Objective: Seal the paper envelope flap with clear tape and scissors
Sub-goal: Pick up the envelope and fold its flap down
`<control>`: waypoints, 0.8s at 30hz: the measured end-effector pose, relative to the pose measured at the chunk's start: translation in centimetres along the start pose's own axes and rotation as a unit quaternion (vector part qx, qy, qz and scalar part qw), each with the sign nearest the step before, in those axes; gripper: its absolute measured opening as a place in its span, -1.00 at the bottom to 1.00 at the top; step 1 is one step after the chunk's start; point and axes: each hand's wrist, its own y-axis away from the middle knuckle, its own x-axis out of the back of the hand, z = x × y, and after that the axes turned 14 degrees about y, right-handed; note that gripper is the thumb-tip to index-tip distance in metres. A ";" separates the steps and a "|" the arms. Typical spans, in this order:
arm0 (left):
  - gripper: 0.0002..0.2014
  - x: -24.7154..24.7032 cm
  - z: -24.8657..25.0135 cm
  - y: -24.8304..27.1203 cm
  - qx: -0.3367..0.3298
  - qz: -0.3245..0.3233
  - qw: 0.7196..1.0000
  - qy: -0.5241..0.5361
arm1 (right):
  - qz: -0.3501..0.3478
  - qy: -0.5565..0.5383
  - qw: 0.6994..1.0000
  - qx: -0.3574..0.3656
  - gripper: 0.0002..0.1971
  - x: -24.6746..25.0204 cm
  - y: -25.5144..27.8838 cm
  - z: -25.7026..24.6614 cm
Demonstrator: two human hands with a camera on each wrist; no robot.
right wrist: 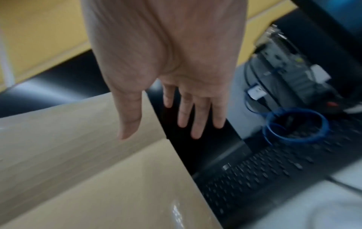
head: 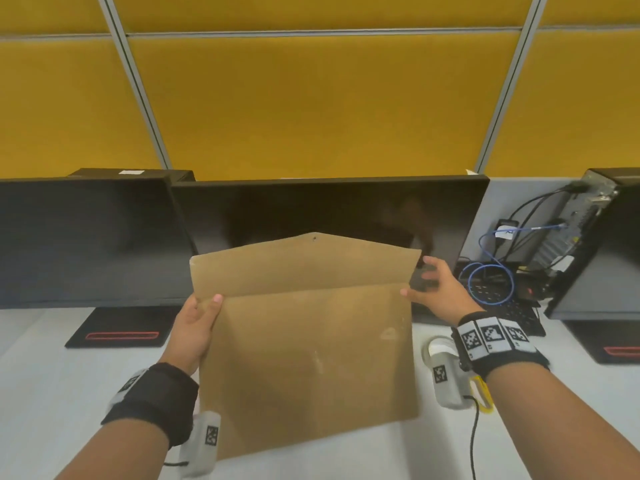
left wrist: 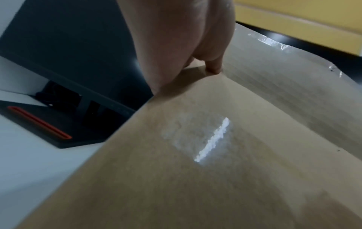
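Observation:
A brown paper envelope (head: pixel 311 348) is held up off the white desk (head: pixel 52 393), its flap (head: pixel 304 265) open and standing upward. My left hand (head: pixel 197 327) grips the envelope's left edge by the fold, thumb on the front; the left wrist view shows the left hand (left wrist: pixel 176 46) on the envelope (left wrist: pixel 176 193) near a shiny patch of old tape (left wrist: pixel 213 139). My right hand (head: pixel 436 289) hovers at the right edge with fingers spread, holding nothing; the right wrist view shows the right hand (right wrist: pixel 166 77) with its thumb over the flap (right wrist: pixel 68 124). A pale roll (head: pixel 437 348), perhaps the tape, and a yellow loop (head: pixel 485 396) lie under my right wrist.
Two dark monitors (head: pixel 86 237) (head: pixel 329 209) stand close behind the envelope. On the right are a black keyboard (head: pixel 512 313), a coiled blue cable (head: pixel 490 284) and a computer tower (head: pixel 595 244). A yellow partition (head: pixel 311 98) closes off the back.

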 end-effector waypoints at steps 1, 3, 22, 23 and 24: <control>-0.78 0.2 -0.7 -0.3 0.011 -0.004 1.000 -0.009 | -0.013 -0.027 1.000 -0.006 -0.29 -0.7 0.0 0.9; -0.81 0.5 -2.1 -0.6 0.033 -0.010 0.999 -0.026 | -0.018 -0.067 0.998 -0.009 -0.54 -2.1 -0.1 2.5; -0.73 -1.0 -12.6 -2.7 0.157 0.095 0.983 -0.001 | -0.013 -0.086 0.994 -0.062 -0.71 -10.3 -0.7 10.5; -0.70 -0.9 -12.7 -2.9 0.179 0.095 0.979 0.023 | -0.021 -0.087 0.994 -0.071 -0.70 -10.6 -0.7 10.7; -0.64 -0.7 -12.9 -3.0 0.196 0.093 0.975 0.042 | -0.031 -0.087 0.992 -0.086 -0.70 -10.8 -0.6 10.9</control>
